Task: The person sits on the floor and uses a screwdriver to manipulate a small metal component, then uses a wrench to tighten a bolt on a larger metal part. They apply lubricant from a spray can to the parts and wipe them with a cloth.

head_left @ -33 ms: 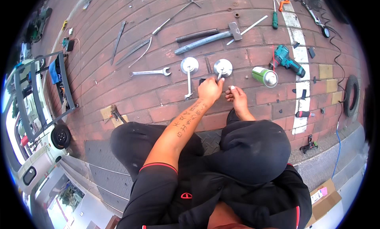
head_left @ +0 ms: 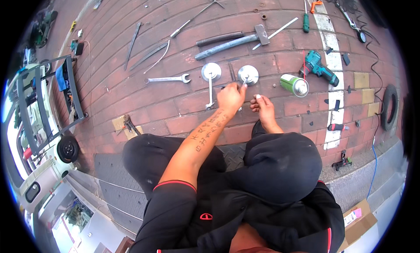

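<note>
My left hand [head_left: 232,98] is closed around the rod of a round silver disc [head_left: 248,74]; the rod's lower end is hidden under the fingers. Part of a small dark piece shows beside the knuckles. To the right, my right hand [head_left: 263,107] hovers close by with fingers curled and thumb against them; whatever they pinch, if anything, is too small to make out. A second silver disc [head_left: 211,71] with a slim rod [head_left: 210,93] lies on the bricks to the left. Beyond it rests an open-end wrench [head_left: 168,79].
A sledgehammer [head_left: 232,45] lies ahead. Rightward are a green spray can [head_left: 294,84], a teal cordless drill [head_left: 321,69] and a green screwdriver [head_left: 306,22]. A black tyre [head_left: 388,106] lies far right, and a cardboard box [head_left: 362,224] stands at lower right.
The view has shifted slightly. My left hand has moved a little leftward against the disc and now covers more of the dark piece. My right hand looks nearly the same.
</note>
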Motion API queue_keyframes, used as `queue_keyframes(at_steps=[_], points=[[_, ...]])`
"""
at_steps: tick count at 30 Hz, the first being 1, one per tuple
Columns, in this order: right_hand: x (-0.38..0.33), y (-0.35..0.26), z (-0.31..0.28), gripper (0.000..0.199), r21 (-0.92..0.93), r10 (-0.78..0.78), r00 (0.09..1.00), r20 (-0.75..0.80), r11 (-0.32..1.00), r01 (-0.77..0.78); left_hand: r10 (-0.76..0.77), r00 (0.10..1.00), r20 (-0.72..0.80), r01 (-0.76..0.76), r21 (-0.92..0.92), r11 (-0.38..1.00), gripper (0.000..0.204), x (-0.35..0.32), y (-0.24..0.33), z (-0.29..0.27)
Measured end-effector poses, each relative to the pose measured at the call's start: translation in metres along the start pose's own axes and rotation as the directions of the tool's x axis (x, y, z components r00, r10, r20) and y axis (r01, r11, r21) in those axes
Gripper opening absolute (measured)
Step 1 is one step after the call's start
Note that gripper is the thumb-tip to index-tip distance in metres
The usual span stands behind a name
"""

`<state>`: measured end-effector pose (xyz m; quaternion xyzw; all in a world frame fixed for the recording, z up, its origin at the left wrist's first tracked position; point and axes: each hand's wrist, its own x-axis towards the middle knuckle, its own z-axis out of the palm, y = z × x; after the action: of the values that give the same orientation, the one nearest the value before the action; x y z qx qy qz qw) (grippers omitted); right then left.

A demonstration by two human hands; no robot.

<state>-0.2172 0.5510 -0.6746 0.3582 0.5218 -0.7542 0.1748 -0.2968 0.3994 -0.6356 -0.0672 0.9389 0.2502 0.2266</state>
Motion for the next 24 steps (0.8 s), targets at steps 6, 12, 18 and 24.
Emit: queue_keyframes(at_steps=[6,12,18,24], points=[[0.002,-0.009,0.013,0.027,-0.026,-0.113,0.991,0.077,0.993,0.115,-0.172,0.897,-0.408,0.239,0.12,0.964,0.029,0.021,-0.047,-0.03],[-0.002,-0.038,0.036,0.025,-0.058,-0.224,0.958,0.178,0.97,0.238,-0.389,0.914,-0.118,0.4,0.082,0.913,0.031,0.017,-0.062,-0.016],[0.031,-0.087,0.066,0.041,0.009,-0.311,0.938,0.156,0.95,0.313,0.159,0.983,-0.09,-0.17,-0.133,0.976,0.033,0.034,-0.048,-0.067],[0.018,-0.155,0.117,0.057,0.429,-0.414,0.868,0.274,0.86,0.275,0.095,0.935,0.342,0.076,-0.454,0.888,0.031,-0.015,0.04,-0.153]])
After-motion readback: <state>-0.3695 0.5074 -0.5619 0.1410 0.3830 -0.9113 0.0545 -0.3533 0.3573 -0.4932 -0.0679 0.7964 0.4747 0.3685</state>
